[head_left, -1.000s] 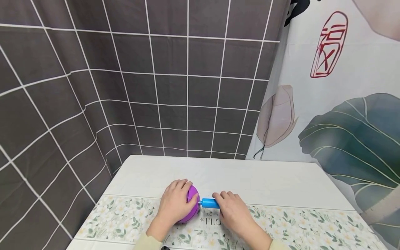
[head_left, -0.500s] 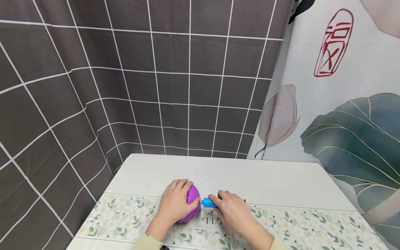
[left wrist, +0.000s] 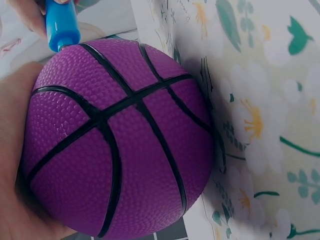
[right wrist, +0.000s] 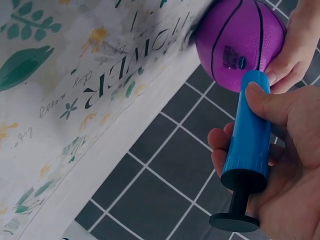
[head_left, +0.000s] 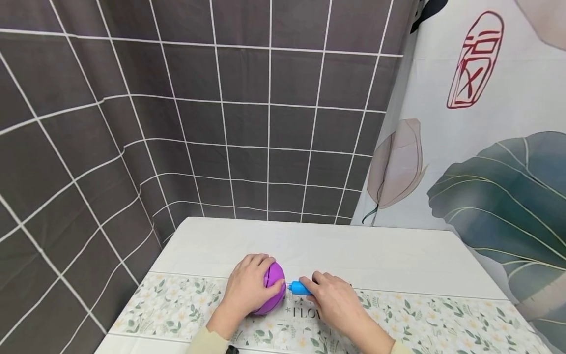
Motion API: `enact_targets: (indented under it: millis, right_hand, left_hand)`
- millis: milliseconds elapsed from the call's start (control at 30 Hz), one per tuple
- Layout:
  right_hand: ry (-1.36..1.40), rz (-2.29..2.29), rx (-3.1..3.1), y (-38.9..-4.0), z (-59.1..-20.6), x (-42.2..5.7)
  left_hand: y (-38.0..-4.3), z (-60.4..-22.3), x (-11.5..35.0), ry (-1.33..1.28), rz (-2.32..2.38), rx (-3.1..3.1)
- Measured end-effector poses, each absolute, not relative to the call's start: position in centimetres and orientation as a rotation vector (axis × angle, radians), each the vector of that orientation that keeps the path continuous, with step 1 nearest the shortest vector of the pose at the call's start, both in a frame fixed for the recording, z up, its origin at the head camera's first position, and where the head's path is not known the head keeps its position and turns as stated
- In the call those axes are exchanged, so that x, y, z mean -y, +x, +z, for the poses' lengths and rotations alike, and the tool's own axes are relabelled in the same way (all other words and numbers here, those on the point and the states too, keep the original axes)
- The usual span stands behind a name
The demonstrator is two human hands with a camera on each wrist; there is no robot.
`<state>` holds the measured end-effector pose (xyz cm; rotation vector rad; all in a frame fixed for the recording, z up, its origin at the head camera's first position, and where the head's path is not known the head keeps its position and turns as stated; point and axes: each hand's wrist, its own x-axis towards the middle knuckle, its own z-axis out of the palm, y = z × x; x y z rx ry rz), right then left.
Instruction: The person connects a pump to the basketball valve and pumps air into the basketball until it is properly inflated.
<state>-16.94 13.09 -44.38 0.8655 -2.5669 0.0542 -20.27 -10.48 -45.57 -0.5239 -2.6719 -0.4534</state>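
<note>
A small purple basketball with black seam lines sits on the table under my left hand. That hand grips it from the left, fingers over the top and thumb toward the pump. My right hand holds a blue hand pump, its thumb along the barrel in the right wrist view. The pump's black plunger handle sticks out partway at the rear. At its front, a thin tip points at the ball's right side. In the left wrist view, the blue nozzle meets the ball's edge; whether the needle is inside, I cannot tell.
The white table carries a floral band with printed lettering. Behind and to the left hangs a dark curtain with a white grid. A white curtain with leaf prints hangs at the right.
The right hand has shifted its hold forward along the barrel, then moved slightly right with the pump. A dark bit now shows behind that hand. The left hand stays on the basketball.
</note>
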Motion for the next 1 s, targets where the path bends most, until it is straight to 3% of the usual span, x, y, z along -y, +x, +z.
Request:
enact_targets:
  millis: [1000]
  right_hand:
    - [0.841,0.088,2.573,-16.4,-44.4,-14.4]
  left_hand:
    - [-20.5,-45.6,10.4,-0.537,-0.476,2.693]
